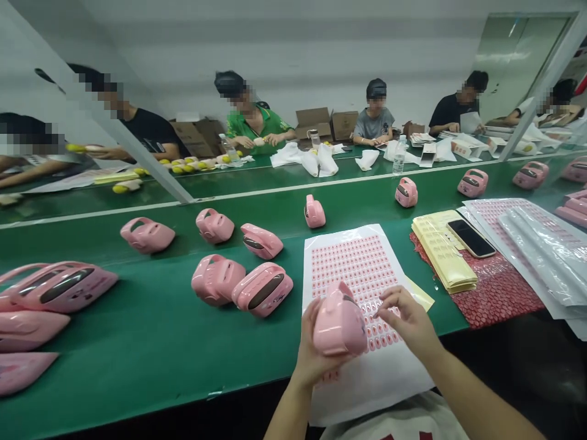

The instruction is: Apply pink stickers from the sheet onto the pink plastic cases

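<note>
My left hand is wrapped round a glossy pink plastic case with a carrying handle, tilted above a white sheet of small red-and-pink stickers. Just right of the case, my right hand has its thumb and index finger in a pinch over the sheet. Whatever sits between those fingertips is too small to make out. Part of the sheet is hidden behind the case and my left hand. Two more pink cases, one with a dark window, stand on the green table left of the sheet.
More pink cases stand along the green belt and at the far left. To my right lie yellow sheets, a phone, red bubble wrap and plastic-covered sticker sheets. Several people work across the belt, beyond a slanted post.
</note>
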### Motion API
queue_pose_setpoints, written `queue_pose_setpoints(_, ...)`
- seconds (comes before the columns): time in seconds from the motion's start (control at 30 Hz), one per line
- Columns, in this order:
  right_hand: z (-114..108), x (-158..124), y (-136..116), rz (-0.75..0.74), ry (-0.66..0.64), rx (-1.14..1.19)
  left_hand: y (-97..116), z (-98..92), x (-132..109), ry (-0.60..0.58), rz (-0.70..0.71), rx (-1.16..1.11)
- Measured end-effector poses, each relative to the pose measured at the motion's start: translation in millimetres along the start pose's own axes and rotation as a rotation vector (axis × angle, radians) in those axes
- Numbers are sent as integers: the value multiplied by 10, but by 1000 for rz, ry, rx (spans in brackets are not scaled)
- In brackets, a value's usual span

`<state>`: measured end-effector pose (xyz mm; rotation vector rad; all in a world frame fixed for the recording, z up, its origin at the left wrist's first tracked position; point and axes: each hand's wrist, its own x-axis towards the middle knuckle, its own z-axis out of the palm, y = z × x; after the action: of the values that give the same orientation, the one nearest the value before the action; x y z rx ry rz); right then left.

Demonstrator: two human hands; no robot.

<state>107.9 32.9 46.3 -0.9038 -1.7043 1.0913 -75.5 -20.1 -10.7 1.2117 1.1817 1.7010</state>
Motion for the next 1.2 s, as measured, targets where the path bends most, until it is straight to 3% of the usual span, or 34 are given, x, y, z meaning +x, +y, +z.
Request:
queue_pose_setpoints(0.13, -186, 203, -301, 88, -200, 32, 79, 54, -46, -301, 277, 311)
queue_pose_setpoints(0.23, -151, 205, -392, 98, -255, -20, 97, 101, -58, -363, 355, 400)
queue_pose_setpoints(0.47, -104, 159, -416, 124, -318, -71, 119, 82, -91, -381, 377, 476)
queue_pose_setpoints(0.7, -87, 134, -415, 87, -275, -89, 77, 80, -114, -351, 380, 442)
queue_pose_setpoints(0.97, -25, -23, -277, -308, -147, -371, 81, 109, -121, -274, 274, 286)
queue_pose_setpoints(1.03, -2, -28, -273, -269, -161, -369, 132, 115, -111, -251, 251, 207)
queue_pose_setpoints(1.2, 29, 134, -211, 65, -247, -157, 117, 100, -146, -303, 223, 159)
